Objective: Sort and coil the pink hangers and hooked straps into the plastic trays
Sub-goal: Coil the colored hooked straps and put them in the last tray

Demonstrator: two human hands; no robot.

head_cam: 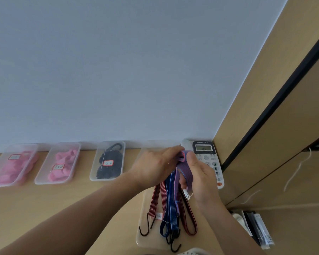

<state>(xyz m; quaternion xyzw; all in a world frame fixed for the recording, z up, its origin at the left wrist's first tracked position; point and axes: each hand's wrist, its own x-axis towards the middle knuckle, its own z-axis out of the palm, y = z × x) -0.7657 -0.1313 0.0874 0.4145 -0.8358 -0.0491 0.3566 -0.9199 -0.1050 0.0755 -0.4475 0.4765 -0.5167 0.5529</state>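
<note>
Step in hand: coiling. Both hands hold the hooked straps (170, 199) right of centre. The left hand (153, 164) pinches the bundle's folded top and the right hand (202, 177) grips it just beside (finger placement partly hidden). The hooks dangle over the clear tray (143, 203) at lower right. Pink hangers (62, 162) lie in trays at left. Judged next: wind the hanging lengths and lower the coil in without snagging the hooks.

Below the left hand (155, 166), the straps (170, 203) are ribbed woven elastic cloth with dark, dull metal hooks (148, 224). To that hand's left, the trays (91, 173) are frosted translucent plastic; the table (63, 196) is smooth, matt wood-look.
</note>
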